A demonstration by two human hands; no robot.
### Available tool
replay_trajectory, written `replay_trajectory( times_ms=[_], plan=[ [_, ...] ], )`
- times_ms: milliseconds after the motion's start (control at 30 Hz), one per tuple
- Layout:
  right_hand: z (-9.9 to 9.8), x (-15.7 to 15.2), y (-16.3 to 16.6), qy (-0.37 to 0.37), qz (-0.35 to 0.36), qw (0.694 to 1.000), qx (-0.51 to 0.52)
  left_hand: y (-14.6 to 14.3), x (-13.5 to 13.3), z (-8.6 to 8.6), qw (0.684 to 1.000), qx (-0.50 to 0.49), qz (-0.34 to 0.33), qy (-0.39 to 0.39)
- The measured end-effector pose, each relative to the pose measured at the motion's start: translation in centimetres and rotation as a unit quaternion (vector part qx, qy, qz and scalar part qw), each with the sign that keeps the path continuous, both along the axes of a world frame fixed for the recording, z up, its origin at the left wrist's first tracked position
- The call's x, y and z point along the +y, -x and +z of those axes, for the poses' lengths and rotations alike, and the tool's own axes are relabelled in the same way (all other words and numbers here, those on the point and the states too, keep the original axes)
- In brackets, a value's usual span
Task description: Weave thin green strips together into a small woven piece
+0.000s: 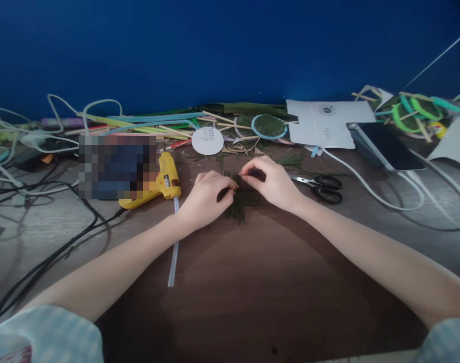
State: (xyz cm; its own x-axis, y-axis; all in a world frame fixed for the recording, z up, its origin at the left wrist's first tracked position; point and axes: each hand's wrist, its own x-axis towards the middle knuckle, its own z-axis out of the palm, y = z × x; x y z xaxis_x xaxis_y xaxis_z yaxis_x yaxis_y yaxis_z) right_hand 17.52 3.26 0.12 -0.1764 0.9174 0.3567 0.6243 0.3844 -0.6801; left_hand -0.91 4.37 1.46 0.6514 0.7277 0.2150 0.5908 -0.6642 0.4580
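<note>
A small bundle of dark green needle-like sprigs (239, 206) lies on the brown table (252, 282) in the middle of the view. My left hand (205, 199) pinches its left side, fingers curled together. My right hand (271, 182) pinches its upper right side with thumb and forefinger. Both hands rest low on the tabletop, almost touching each other over the sprigs.
A yellow glue gun (160, 184) with a clear glue stick (174, 242) lies left of my hands. Black-handled scissors (323, 187) lie to the right. Behind are coloured sticks (147, 123), a white round disc (208, 140), a green-filled ring (269, 126), a phone (385, 146), cables (44, 201).
</note>
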Motion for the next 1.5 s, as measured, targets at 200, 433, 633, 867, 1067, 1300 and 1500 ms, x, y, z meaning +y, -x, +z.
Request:
replay_trajectory(
  times_ms=[200,433,633,867,1067,1300,1500],
  plan=[
    [-0.2,-0.2,-0.3,0.006,-0.011,0.996,0.084,0.0,0.1,0.0,1.0,-0.006,0.002,0.012],
    [0.6,-0.9,-0.4,0.007,0.048,0.994,0.097,0.1,0.1,0.2,1.0,0.003,0.007,0.02],
    [0.9,-1.3,-0.5,0.035,0.11,0.987,0.114,0.1,0.2,0.0,1.0,0.006,0.01,0.02],
    [0.8,-1.5,-0.5,0.002,0.112,0.993,0.047,0.1,0.1,0.2,1.0,0.012,-0.003,0.021],
    [0.5,-1.7,-0.2,-0.092,0.047,0.995,-0.012,0.2,0.2,-0.1,0.999,0.024,-0.027,0.01],
    [0.3,-1.1,-0.2,-0.068,-0.01,0.996,0.062,0.1,0.1,-0.2,0.999,-0.031,0.003,0.041],
    [0.3,-1.0,-0.3,-0.096,0.06,0.993,-0.031,0.2,0.1,-0.4,0.999,-0.026,0.008,0.034]
  ],
)
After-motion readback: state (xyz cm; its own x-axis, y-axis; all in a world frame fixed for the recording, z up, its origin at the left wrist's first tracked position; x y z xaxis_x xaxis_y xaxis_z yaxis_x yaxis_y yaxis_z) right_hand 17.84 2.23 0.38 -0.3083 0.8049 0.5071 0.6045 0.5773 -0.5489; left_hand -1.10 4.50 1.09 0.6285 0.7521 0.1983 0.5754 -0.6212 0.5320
